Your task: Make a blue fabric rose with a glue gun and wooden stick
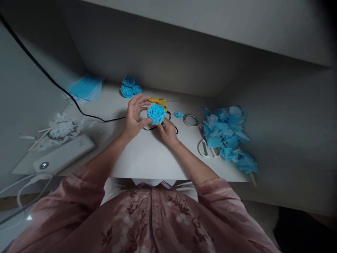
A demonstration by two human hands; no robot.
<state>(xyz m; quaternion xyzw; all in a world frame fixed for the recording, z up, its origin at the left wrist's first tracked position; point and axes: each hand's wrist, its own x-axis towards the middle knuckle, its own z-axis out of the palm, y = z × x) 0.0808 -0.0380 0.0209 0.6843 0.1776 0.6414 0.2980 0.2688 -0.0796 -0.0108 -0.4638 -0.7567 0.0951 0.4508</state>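
A blue paper rose (156, 114) is held up over the middle of the white table (147, 158). My left hand (134, 117) cups its left side, thumb under it and fingers spread behind the petals. My right hand (167, 131) grips the flower from below, fingers closed under its base. Just behind the flower lies a yellow glue gun (158, 102) with its black cord (52, 81) running off to the left.
Three finished blue roses (130, 86) sit at the back. A heap of cut blue pieces (228, 135) lies at the right, with white scissors (206, 149) and a tape ring (191, 120) beside it. Folded blue sheets (85, 88), white scraps (61, 130) and a white power bank (63, 154) occupy the left.
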